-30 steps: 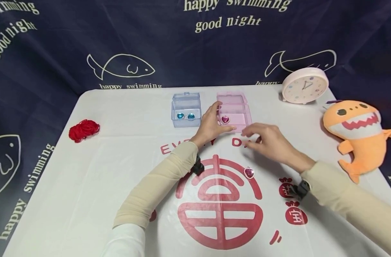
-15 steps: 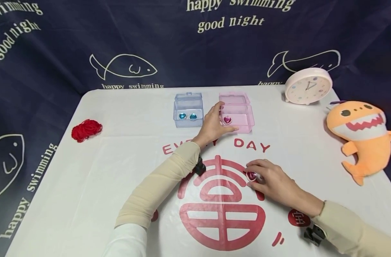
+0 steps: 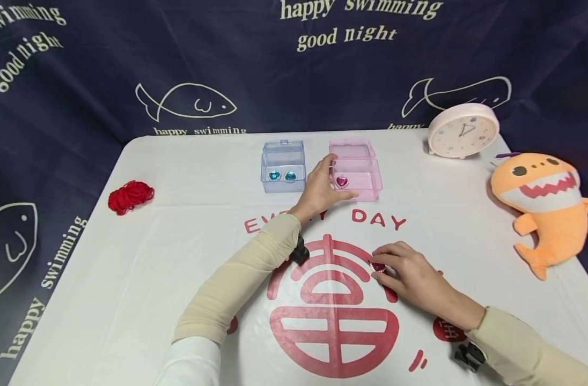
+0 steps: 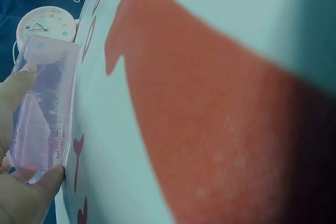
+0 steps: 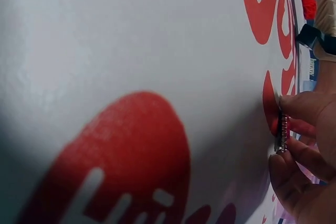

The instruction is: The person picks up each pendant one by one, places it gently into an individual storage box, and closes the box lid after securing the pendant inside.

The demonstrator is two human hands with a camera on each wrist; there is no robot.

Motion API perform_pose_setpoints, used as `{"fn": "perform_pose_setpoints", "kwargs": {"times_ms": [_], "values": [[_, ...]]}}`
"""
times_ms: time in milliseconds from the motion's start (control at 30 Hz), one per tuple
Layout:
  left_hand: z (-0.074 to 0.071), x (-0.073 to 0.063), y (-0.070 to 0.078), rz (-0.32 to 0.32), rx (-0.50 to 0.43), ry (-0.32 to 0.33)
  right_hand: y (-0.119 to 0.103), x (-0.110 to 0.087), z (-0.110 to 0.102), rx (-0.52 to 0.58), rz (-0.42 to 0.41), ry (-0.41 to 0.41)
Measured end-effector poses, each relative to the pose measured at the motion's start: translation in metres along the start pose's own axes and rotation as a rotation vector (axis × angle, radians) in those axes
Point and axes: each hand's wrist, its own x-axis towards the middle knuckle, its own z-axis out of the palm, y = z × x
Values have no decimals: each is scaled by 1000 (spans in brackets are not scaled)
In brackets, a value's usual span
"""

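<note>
My left hand [image 3: 318,187] holds the open pink transparent box [image 3: 370,190] by its left side and front. In the left wrist view, the fingers and thumb touch the side of the box [image 4: 47,103]. One magenta heart-shaped gem [image 3: 342,182] with a beaded rim lies inside it. On the printed tablecloth, my right hand [image 3: 414,276] pinches a second magenta heart gem [image 3: 378,266] between thumb and fingers. The right wrist view shows that gem [image 5: 284,132] edge-on, low over or on the cloth; which of the two I cannot tell.
Left of the pink box stands an open blue transparent box [image 3: 283,186] with two blue gems [image 3: 290,176]. Red yarn [image 3: 131,197] lies at the far left. A round pink clock [image 3: 463,130] and an orange shark plush [image 3: 545,214] sit at the right.
My right hand has moved from beside the pink box down toward me to the loose heart gem and taken hold of it. The left hand has stayed on the box.
</note>
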Motion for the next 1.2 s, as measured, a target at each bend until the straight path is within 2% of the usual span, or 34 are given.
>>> {"fn": "perform_pose_setpoints", "kwargs": {"times_ms": [333,533,733,967,1200], "values": [[0,0,-1,8,0,-5,0,3,-3,-73,-32,-20],[0,0,-1,1,13,-12,1,15,-15,-41,-45,33],[-1,1,-2,16,10,-18,-1,36,-38,0,-53,82],[-2,1,-1,16,8,-22,1,65,-62,-21,-87,193],[-2,1,0,10,7,-25,13,102,-78,-34,-103,206]]}}
